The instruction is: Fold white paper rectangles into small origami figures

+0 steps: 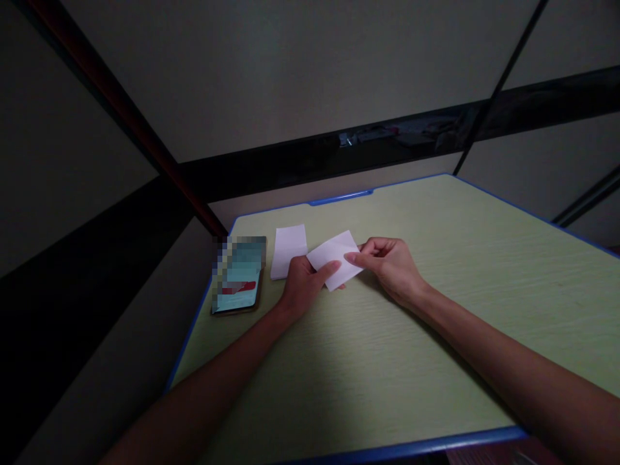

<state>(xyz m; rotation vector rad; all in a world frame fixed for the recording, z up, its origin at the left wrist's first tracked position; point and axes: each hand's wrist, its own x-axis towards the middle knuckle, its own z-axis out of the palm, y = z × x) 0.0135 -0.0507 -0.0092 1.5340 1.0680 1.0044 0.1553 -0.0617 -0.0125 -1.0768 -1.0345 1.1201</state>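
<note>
A small white sheet of paper (334, 254) is held tilted above the table, between both hands. My left hand (304, 283) grips its lower left side, thumb on top and fingers mostly hidden underneath. On the right edge, my right hand (390, 263) pinches the same sheet between thumb and curled fingers. Just behind my left hand lies a stack of white paper (289, 248), its near right corner covered by that hand. Whether the held piece is one layer or folded I cannot tell.
A phone (241, 274) with a lit screen, partly blurred out, lies at the table's left edge. The pale green table (387, 374) has a blue rim and a blue strip (341, 197) at its far side. Behind it rise cabinet panels (300, 71) with a glossy black band.
</note>
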